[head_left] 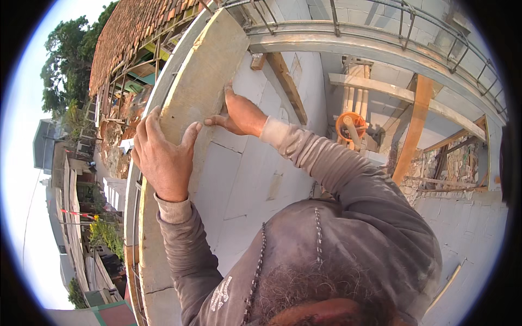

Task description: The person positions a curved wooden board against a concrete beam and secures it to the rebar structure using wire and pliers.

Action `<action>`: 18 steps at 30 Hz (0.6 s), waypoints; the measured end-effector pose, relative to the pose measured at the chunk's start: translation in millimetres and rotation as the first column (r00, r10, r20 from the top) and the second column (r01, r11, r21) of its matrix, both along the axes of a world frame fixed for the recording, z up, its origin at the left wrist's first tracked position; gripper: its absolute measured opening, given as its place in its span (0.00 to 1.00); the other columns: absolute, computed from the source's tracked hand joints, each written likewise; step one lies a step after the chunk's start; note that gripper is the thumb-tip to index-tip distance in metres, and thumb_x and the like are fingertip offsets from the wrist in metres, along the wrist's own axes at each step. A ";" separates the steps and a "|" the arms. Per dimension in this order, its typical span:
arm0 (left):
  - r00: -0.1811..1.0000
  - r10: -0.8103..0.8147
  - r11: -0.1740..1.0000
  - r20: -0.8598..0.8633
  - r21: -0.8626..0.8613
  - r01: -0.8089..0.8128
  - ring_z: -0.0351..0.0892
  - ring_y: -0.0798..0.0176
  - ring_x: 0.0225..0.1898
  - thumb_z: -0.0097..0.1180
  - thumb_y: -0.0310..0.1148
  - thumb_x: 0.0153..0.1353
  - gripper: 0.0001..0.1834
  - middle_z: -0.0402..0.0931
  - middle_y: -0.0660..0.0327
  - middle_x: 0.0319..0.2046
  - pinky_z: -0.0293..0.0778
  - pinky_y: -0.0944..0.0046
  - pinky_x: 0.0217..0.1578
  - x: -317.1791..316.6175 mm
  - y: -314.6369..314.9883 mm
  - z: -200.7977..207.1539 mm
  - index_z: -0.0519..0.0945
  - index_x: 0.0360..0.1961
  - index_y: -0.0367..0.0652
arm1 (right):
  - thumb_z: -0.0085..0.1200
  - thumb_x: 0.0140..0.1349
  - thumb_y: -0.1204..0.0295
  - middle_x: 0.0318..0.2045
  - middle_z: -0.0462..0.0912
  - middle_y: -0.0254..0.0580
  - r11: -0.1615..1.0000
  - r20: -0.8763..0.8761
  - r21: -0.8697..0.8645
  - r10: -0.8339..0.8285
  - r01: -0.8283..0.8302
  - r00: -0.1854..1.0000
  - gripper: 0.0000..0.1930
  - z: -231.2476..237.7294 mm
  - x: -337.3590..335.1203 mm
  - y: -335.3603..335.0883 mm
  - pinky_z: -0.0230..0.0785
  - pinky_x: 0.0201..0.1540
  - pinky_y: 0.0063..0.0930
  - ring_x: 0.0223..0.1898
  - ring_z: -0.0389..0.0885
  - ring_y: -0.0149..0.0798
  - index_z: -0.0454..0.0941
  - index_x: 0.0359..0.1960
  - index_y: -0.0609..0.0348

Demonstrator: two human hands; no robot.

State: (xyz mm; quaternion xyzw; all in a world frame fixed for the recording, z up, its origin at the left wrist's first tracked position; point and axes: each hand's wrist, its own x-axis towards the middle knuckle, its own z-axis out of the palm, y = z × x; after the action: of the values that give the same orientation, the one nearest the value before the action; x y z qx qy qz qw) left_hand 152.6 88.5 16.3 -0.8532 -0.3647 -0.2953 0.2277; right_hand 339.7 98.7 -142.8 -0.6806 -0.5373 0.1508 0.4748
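A long, pale yellowish-grey board (204, 70) lies along the top of the wall, its outer edge chipped and rough. My left hand (166, 155) straddles that outer edge, fingers over the far side and thumb on the face. Across from it, my right hand (242, 113) is at the inner edge, thumb laid toward the board and a finger pointing up along the edge. Its other fingers are partly hidden. Both sleeves are dusty. Below the hands runs a wall of smooth grey-white blocks (244, 179).
Steel rebar (410, 13) runs above a grey beam (375, 49) at upper right. Wooden props (416, 127) stand below, near an orange bucket (350, 126). A timber piece (288, 87) leans by the wall. Beyond the outer edge are a tiled roof (125, 43) and a street far down.
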 end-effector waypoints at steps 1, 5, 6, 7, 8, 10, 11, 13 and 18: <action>0.997 0.035 0.999 -0.068 0.015 -0.034 0.83 0.44 0.60 0.78 0.58 0.55 0.43 0.84 0.53 0.57 0.75 0.42 0.60 10.4 7.1 2.5 0.79 0.65 0.45 | 0.68 0.62 0.34 0.42 0.85 0.81 1.000 -0.006 0.006 0.002 -0.002 1.000 0.71 1.2 0.2 -2.6 0.85 0.49 0.45 0.47 0.90 0.67 0.42 0.73 0.99; 0.969 0.190 0.962 -0.155 -0.169 -0.216 0.87 0.40 0.50 0.80 0.53 0.54 0.41 0.87 0.47 0.48 0.81 0.45 0.48 33.6 20.6 2.0 0.77 0.62 0.42 | 0.67 0.62 0.33 0.31 0.85 0.72 1.000 -0.003 0.031 -0.005 0.005 1.000 0.71 5.1 0.0 -9.7 0.85 0.38 0.43 0.34 0.91 0.63 0.44 0.73 0.99; 0.969 0.192 0.965 -0.153 -0.148 -0.214 0.88 0.39 0.49 0.80 0.52 0.54 0.41 0.87 0.46 0.47 0.81 0.45 0.47 34.0 20.6 1.0 0.77 0.62 0.41 | 0.67 0.62 0.33 0.30 0.85 0.70 0.999 -0.015 0.033 0.005 -0.005 1.000 0.71 4.7 1.4 -10.2 0.85 0.36 0.43 0.33 0.90 0.62 0.44 0.73 0.99; 0.969 0.192 0.969 -0.153 -0.128 -0.212 0.88 0.38 0.47 0.80 0.52 0.54 0.41 0.87 0.44 0.45 0.81 0.45 0.45 34.8 20.9 -0.6 0.76 0.61 0.40 | 0.67 0.64 0.35 0.30 0.85 0.69 0.999 -0.034 0.033 0.024 -0.023 0.999 0.68 2.2 3.8 -10.8 0.84 0.36 0.42 0.32 0.90 0.61 0.46 0.73 0.97; 0.974 0.173 0.974 -0.146 -0.122 -0.191 0.88 0.38 0.47 0.80 0.52 0.54 0.41 0.87 0.44 0.45 0.81 0.45 0.46 34.8 21.5 -2.0 0.76 0.61 0.40 | 0.67 0.65 0.37 0.30 0.85 0.67 0.998 -0.054 0.030 0.047 -0.046 0.997 0.66 -2.0 6.1 -12.2 0.83 0.36 0.42 0.32 0.90 0.60 0.47 0.74 0.95; 0.981 0.142 0.982 -0.134 -0.107 -0.157 0.88 0.37 0.48 0.80 0.51 0.54 0.41 0.87 0.44 0.46 0.81 0.44 0.46 35.2 23.1 -3.9 0.76 0.61 0.39 | 0.66 0.68 0.42 0.33 0.86 0.65 0.989 -0.108 0.145 0.032 -0.016 0.994 0.59 -11.7 16.5 -9.9 0.82 0.40 0.43 0.36 0.89 0.60 0.50 0.75 0.89; 0.978 0.154 0.982 -0.138 -0.091 -0.167 0.87 0.37 0.48 0.80 0.51 0.54 0.41 0.87 0.43 0.46 0.81 0.45 0.46 35.4 23.2 -5.0 0.77 0.61 0.39 | 0.66 0.69 0.46 0.36 0.87 0.66 0.965 -0.150 0.257 -0.005 0.044 0.989 0.55 -16.5 23.9 -6.1 0.82 0.44 0.46 0.39 0.90 0.60 0.52 0.76 0.85; 0.971 0.189 0.977 -0.149 -0.068 -0.201 0.87 0.37 0.48 0.80 0.52 0.54 0.41 0.87 0.43 0.46 0.80 0.45 0.46 36.6 23.1 -6.6 0.77 0.61 0.38 | 0.65 0.70 0.53 0.40 0.87 0.65 0.890 -0.298 0.407 -0.084 0.206 0.951 0.47 -25.9 44.3 6.5 0.81 0.49 0.49 0.43 0.89 0.62 0.56 0.77 0.78; 0.971 0.215 0.955 -0.109 -0.186 -0.232 0.87 0.36 0.49 0.80 0.52 0.55 0.40 0.86 0.44 0.48 0.80 0.44 0.48 41.1 20.7 -4.6 0.77 0.61 0.40 | 0.62 0.70 0.67 0.40 0.87 0.62 0.903 -0.531 0.315 -0.088 0.293 0.843 0.39 -42.1 103.7 49.7 0.78 0.50 0.52 0.45 0.88 0.63 0.59 0.78 0.70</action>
State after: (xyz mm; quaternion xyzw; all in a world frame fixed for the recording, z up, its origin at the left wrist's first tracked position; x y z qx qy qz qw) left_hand 193.7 109.1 11.7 -0.8369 -0.4761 -0.1921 0.1897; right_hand 443.4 148.4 -185.0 -0.5617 -0.3415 0.1660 0.7351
